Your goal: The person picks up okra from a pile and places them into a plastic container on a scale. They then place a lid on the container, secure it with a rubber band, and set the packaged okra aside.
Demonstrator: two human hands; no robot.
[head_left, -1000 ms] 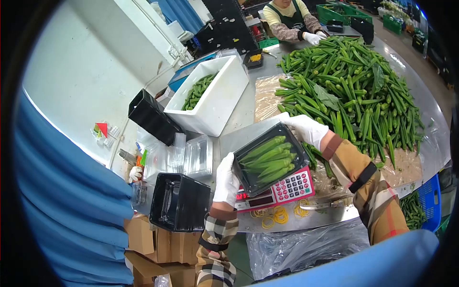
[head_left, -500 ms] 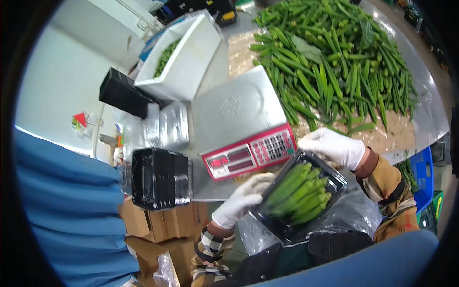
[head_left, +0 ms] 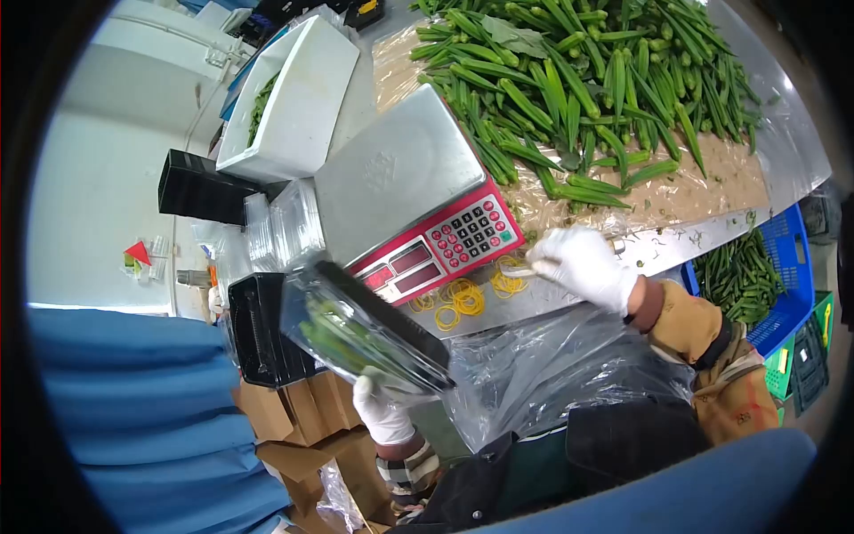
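Observation:
My left hand (head_left: 382, 411), in a white glove, grips the lower end of a black plastic tray (head_left: 405, 334). Green okra lies in the tray behind a clear, shiny cover, and the tray is tilted steeply to the left. My right hand (head_left: 589, 270), also gloved, is at the table edge beside yellow rubber bands (head_left: 461, 301). Its thumb and fingers are drawn together; whether something small is between them is hard to see. Just beyond the bands stands a red scale with a steel plate (head_left: 391, 173).
A large okra pile (head_left: 578, 89) covers brown sheeting at the back right. White foam box (head_left: 302, 107), clear lids (head_left: 298, 218) and stacked black trays (head_left: 258, 329) stand left. Clear plastic (head_left: 551, 365) hangs over the front edge. A blue crate (head_left: 792, 267) of okra stands right.
The okra tray has swung left and tipped up in my left hand. My right hand has let go of it and is now by the rubber bands, which have come into view.

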